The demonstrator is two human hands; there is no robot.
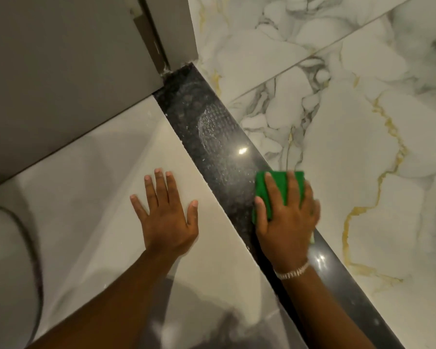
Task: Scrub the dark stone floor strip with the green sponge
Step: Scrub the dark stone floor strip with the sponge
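Observation:
A dark speckled stone floor strip (212, 127) runs diagonally from the door frame at the upper middle down to the lower right. Soapy smears cover its upper half. The green sponge (278, 182) lies flat on the strip at centre right, and my right hand (287, 217) presses down on it with fingers spread over its top; part of the sponge is hidden under the palm. A bracelet circles that wrist. My left hand (168, 212) rests flat and open on the cream tile left of the strip, holding nothing.
A grey door (61, 71) and its frame (169, 34) stand at the upper left, meeting the strip's far end. White marble tile with gold veins (350, 122) lies right of the strip. A rounded white fixture (8, 260) sits at the left edge.

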